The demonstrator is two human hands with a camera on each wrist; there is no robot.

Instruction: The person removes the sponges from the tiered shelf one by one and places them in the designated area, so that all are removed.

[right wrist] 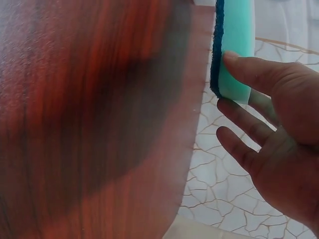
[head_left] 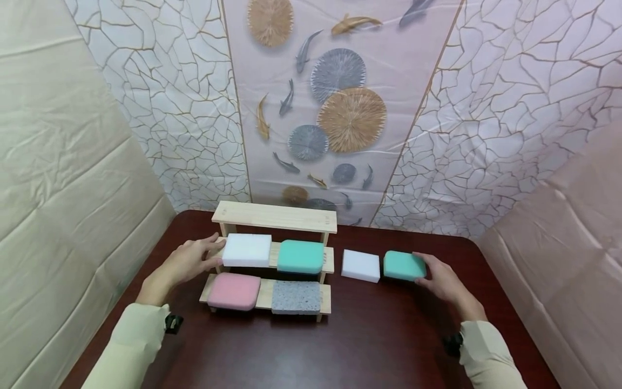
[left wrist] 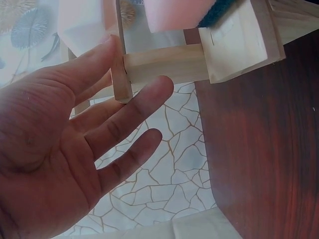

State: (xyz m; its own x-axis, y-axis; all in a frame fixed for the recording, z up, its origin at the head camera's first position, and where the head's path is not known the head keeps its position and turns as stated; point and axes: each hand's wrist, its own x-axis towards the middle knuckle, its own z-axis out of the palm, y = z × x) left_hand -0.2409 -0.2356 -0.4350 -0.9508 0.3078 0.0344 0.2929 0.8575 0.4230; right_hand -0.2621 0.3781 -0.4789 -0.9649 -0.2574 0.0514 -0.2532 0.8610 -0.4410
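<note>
My left hand [head_left: 191,259] is at the left end of the middle shelf, fingers spread, beside a white sponge [head_left: 247,249]. In the left wrist view its thumb [left wrist: 94,62] reaches to the wooden shelf end [left wrist: 121,74], with the white sponge just behind. Out on the right, my right hand [head_left: 442,275] pinches the right end of a green sponge [head_left: 403,266] at the table. The thumb lies on the sponge's side next to its dark scouring layer [right wrist: 216,59], and part of the other fingers is hidden behind it.
A stepped wooden rack [head_left: 274,216] stands at the back left of the dark table [head_left: 369,340]. It also bears another green sponge [head_left: 300,255], a pink sponge [head_left: 235,290] and a grey speckled sponge [head_left: 296,297]. Between rack and right hand lies a second white sponge [head_left: 360,265].
</note>
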